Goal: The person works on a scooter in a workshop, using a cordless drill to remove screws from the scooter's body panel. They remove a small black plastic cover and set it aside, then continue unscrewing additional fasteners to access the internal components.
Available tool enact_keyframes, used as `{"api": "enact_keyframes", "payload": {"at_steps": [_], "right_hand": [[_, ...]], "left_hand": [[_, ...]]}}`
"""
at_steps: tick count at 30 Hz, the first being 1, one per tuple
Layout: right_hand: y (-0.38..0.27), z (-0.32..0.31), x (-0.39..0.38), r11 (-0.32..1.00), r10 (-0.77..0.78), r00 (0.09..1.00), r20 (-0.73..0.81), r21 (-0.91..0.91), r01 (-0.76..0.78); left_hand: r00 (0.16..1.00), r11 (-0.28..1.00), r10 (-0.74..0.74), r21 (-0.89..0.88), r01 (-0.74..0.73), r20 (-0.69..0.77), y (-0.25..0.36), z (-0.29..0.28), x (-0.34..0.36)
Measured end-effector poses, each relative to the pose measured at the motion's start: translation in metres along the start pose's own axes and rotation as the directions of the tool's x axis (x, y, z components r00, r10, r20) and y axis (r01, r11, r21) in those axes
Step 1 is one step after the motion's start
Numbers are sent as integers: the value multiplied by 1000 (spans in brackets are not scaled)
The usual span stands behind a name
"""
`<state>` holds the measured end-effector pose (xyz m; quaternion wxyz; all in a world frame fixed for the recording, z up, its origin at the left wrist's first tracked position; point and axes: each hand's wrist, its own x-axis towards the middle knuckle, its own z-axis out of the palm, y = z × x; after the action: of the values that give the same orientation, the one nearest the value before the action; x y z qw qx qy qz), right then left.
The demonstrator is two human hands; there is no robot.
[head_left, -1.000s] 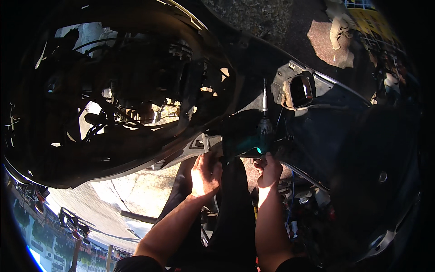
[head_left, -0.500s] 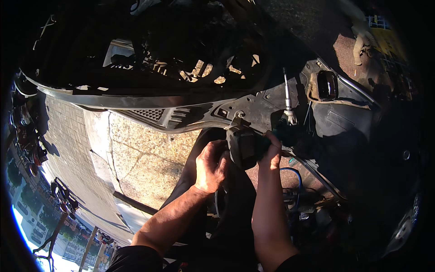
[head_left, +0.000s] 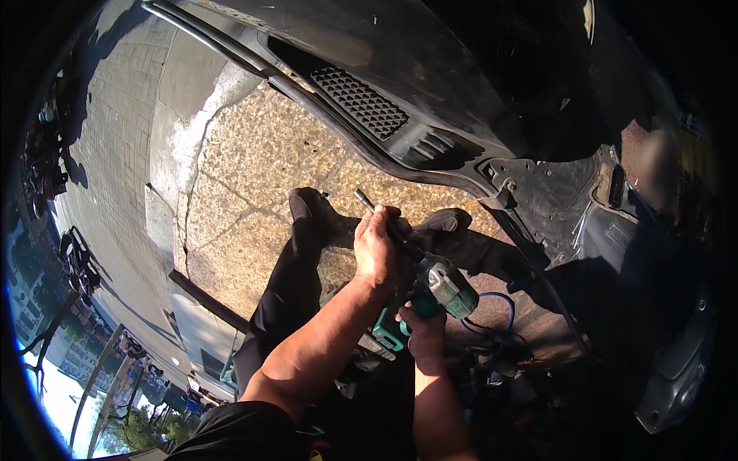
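A green and silver cordless impact wrench [head_left: 446,286] is tilted across the middle of the view, its long thin extension [head_left: 364,199] reaching to the upper left. My right hand [head_left: 425,336] is wrapped round its grip, the thumb on the near side. Higher up, my left hand [head_left: 374,247] is closed round the extension, and the socket end sticks out past the fingers. Part of the green battery base [head_left: 390,330] shows between my forearms. Beyond both hands lies a dark vehicle bumper panel [head_left: 430,100] with a honeycomb grille [head_left: 360,103].
A small bracket [head_left: 501,196] projects from the panel's edge. My dark-clothed legs and shoe [head_left: 309,206] are below, over pebbled ground [head_left: 238,161]. A blue hose [head_left: 507,307] curves at the right. A dark bar [head_left: 206,301] lies on the left.
The impact wrench has swung round from pointing away beside the panel to pointing upper left. My left hand has moved onto its extension. The view has shifted too.
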<state>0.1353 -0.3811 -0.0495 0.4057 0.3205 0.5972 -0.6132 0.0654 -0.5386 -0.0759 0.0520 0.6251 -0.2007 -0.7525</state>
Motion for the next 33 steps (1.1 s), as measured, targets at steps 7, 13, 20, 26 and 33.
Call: {"api": "enact_keyframes", "payload": {"at_steps": [7,13,20,26,33], "right_hand": [[62,84,35,990,95,990,-107,-96,-106],[87,103,88,977,150,986,-69,-142,-159],[62,108,113,952,64,993,-99,-291,-91],[47,93,110,995,-10,995,-98,-98,1],[38,56,91,931,-111,993,48,-344,121]], "left_hand": [[961,994,57,107,-29,-271,61,-136,175],[950,395,309,901,-178,52,74,-177,292],[900,46,344,953,-299,266,61,-136,344],[734,-254,262,778,-575,627,34,-75,392],[815,-577,114,706,-411,568,57,-84,431]]}}
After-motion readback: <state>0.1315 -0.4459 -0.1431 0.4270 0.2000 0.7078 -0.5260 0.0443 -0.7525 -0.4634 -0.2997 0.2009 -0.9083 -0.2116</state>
